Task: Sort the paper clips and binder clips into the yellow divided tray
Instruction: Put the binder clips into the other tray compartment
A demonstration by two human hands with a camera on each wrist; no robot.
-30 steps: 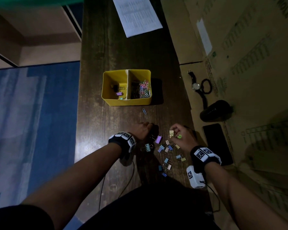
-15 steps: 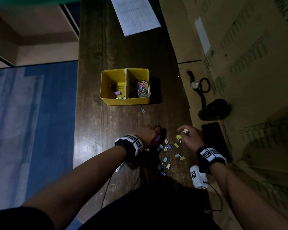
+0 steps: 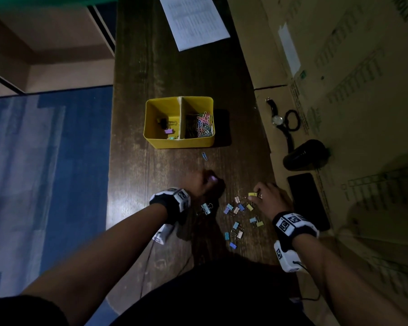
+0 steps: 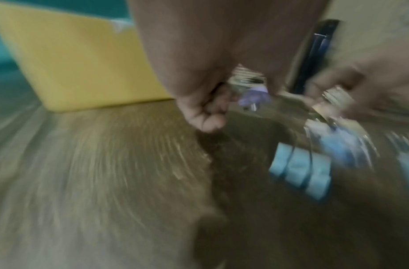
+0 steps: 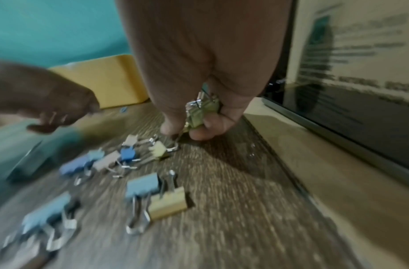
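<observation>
The yellow divided tray [image 3: 151,118] sits mid-table; a few binder clips lie in its left compartment and coloured paper clips [image 3: 204,125] fill the right one. My left hand [image 3: 205,182] is curled round a purple binder clip [image 3: 213,178], also seen in the left wrist view as the purple binder clip [image 4: 254,95]. My right hand [image 3: 266,196] holds a bunch of yellow-green binder clips [image 5: 202,111], with one yellow clip [image 3: 252,194] at its fingertips. Several loose binder clips [image 3: 237,209] lie scattered between the hands. One blue paper clip [image 3: 204,156] lies just in front of the tray.
A larger light-blue binder clip [image 3: 206,208] lies by my left wrist. A printed sheet [image 3: 193,20] lies at the far end of the table. To the right, on cardboard, are a wristwatch [image 3: 277,118], a dark rounded object [image 3: 304,155] and a black phone [image 3: 307,201].
My left hand has lifted off the pile with the purple clip and moved toward the tray. The right hand stayed at the pile's right edge, gathering clips.
</observation>
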